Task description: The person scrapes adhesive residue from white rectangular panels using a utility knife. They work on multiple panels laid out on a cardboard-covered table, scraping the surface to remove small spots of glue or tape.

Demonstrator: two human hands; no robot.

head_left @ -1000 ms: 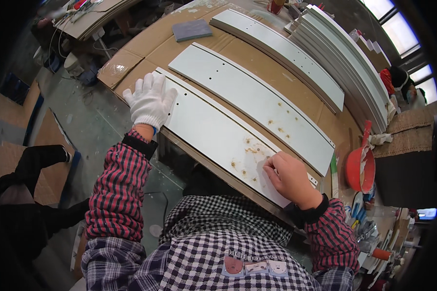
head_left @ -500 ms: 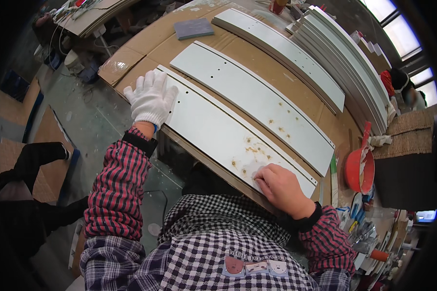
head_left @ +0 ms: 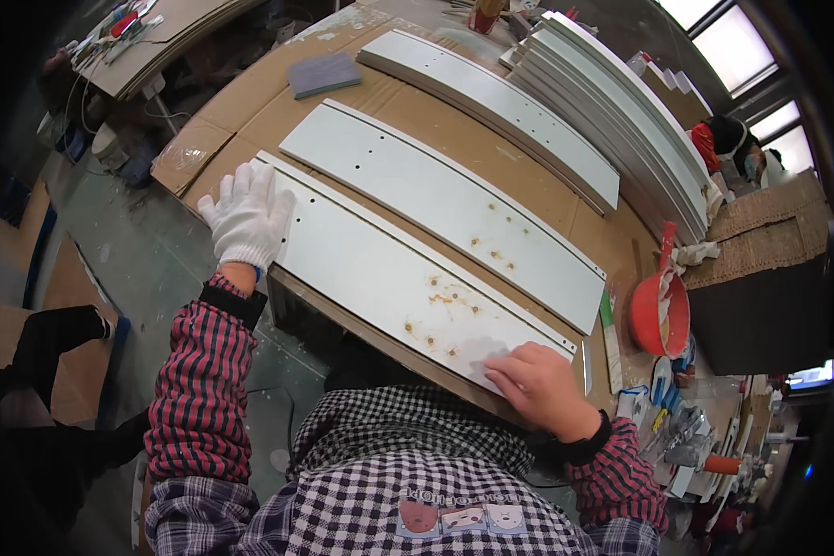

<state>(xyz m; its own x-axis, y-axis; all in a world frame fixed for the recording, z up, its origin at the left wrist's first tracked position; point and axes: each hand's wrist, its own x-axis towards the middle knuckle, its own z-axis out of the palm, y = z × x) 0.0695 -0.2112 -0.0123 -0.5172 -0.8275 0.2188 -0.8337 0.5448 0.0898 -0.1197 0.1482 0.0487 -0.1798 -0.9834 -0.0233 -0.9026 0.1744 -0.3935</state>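
My left hand [head_left: 248, 215], in a white knit glove, lies with fingers spread on the left end of the nearest white panel [head_left: 361, 255]. Bare, my right hand [head_left: 542, 385] rests on that panel near its right end, fingers bent and pressed together; whatever they may hold is hidden. Between my hands the panel has dark holes at the left and several brownish, smeared spots around holes toward the right. A groove runs along its far edge. Just beyond lies a second white panel [head_left: 426, 190] with similar holes and brown marks.
Cardboard [head_left: 241, 116] covers the table. A grey block [head_left: 324, 74] and more white panels [head_left: 491, 93] lie farther back, beside a tall panel stack [head_left: 612, 120]. A red pan [head_left: 660, 315] sits at the right, near tools and a dark box [head_left: 760, 315]. Another person [head_left: 737, 148] is at far right.
The whole view has shifted, so the panels appear farther left. My right hand has slid a little toward the panel's right end; my left hand stays in place on the panel.
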